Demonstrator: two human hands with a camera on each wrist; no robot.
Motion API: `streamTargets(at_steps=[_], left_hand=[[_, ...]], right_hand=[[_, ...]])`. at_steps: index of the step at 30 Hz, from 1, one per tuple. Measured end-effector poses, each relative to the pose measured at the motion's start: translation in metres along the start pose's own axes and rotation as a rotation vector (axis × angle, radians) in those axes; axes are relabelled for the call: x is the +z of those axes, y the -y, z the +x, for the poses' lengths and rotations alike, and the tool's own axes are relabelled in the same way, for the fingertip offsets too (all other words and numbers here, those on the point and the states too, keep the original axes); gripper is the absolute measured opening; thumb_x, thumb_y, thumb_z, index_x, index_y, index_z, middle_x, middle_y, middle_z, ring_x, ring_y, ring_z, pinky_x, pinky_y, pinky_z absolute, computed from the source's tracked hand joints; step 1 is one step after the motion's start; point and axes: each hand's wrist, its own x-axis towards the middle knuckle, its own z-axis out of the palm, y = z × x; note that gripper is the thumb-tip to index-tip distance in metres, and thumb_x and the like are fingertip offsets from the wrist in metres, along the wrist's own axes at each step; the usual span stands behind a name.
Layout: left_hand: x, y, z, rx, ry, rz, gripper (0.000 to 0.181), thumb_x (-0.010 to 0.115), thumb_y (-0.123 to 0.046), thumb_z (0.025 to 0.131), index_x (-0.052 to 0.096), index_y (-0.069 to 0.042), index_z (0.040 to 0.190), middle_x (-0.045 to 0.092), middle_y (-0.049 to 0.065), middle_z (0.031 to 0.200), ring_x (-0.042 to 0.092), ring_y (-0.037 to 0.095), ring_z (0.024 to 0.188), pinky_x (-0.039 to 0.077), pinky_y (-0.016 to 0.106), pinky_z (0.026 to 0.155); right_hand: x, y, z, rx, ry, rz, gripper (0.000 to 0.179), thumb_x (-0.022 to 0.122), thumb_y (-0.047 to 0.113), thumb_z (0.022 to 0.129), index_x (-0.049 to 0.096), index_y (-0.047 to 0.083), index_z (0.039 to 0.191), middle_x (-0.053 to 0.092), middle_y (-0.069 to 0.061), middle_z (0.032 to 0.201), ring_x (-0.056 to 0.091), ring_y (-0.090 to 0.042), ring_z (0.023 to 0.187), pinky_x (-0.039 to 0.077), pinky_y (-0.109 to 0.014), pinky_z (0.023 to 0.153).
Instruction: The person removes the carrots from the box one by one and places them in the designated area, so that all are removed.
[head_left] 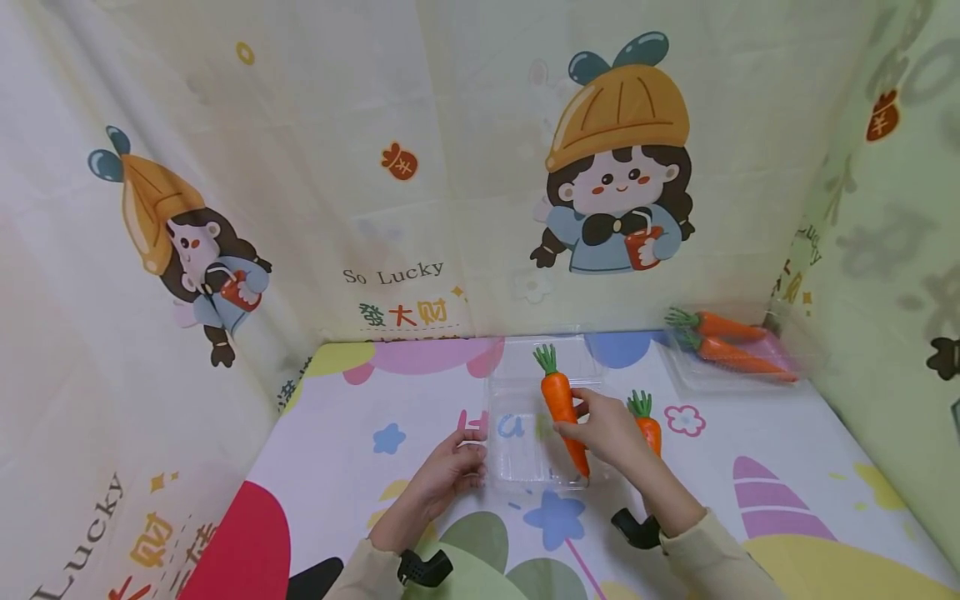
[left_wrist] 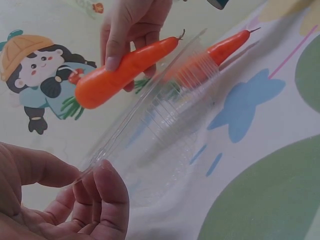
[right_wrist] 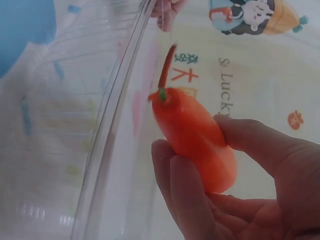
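Held carrot (head_left: 557, 400) above clear clamshell box (head_left: 504, 463)

My left hand (head_left: 448, 471) is pinching the box's left rim. My right hand (head_left: 609, 429) is gripping the carrot aslant over it, leaves pointing away. Just right, a loose carrot (head_left: 650, 433) is lying partly hidden behind that hand. Far right, a second box (head_left: 701, 382) is holding two carrots (head_left: 735, 356).

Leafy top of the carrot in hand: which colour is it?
Green; the leafy top shows best in the head view.
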Motion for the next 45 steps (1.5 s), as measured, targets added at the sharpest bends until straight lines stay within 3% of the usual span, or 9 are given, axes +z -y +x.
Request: streamTargets(at_steps=[9,18,28,42,45], left_hand=[[0.0,0.0,0.0,-0.004,0.003,-0.006,0.041,0.057,-0.005,0.099,0.04,0.005,0.135,0.058,0.001,0.092,0.058,0.009,0.072,0.054,0.021,0.066],[0.001,-0.001,0.0,-0.006,-0.007,-0.003,0.037,0.058,-0.005,0.1,0.042,0.003,0.133,0.058,0.0,0.092,0.058,0.01,0.073,0.053,0.022,0.066],[0.002,-0.001,0.0,-0.013,-0.009,0.002,0.037,0.058,-0.007,0.101,0.042,0.002,0.134,0.057,0.0,0.091,0.058,0.01,0.073,0.053,0.022,0.067],[0.002,0.0,0.001,-0.006,-0.011,0.01,0.038,0.057,-0.005,0.1,0.041,0.004,0.134,0.056,-0.001,0.09,0.058,0.009,0.071,0.053,0.022,0.066],[0.002,-0.001,0.0,-0.004,-0.013,0.011,0.04,0.058,-0.006,0.1,0.041,0.004,0.134,0.056,0.0,0.09,0.058,0.009,0.072,0.053,0.022,0.067]], right_hand=[[-0.006,-0.008,0.001,0.037,0.025,0.121,0.09,0.082,0.025,0.087,0.031,0.006,0.159,0.065,-0.021,0.113,0.065,-0.021,0.074,0.061,-0.032,0.063],[-0.014,-0.012,-0.004,0.059,0.034,0.166,0.091,0.083,0.025,0.086,0.029,0.01,0.157,0.062,-0.02,0.108,0.063,-0.021,0.069,0.061,-0.033,0.063],[-0.024,-0.022,-0.009,0.069,0.024,0.15,0.088,0.08,0.024,0.085,0.026,0.007,0.152,0.058,-0.022,0.111,0.062,-0.023,0.075,0.06,-0.034,0.062],[-0.048,-0.048,-0.018,0.079,-0.03,0.085,0.081,0.074,0.028,0.089,0.025,0.001,0.147,0.055,-0.018,0.098,0.057,-0.022,0.066,0.053,-0.033,0.059],[-0.052,-0.056,-0.019,0.089,-0.033,0.103,0.079,0.074,0.027,0.089,0.026,0.001,0.146,0.055,-0.019,0.098,0.058,-0.022,0.068,0.057,-0.034,0.061]])
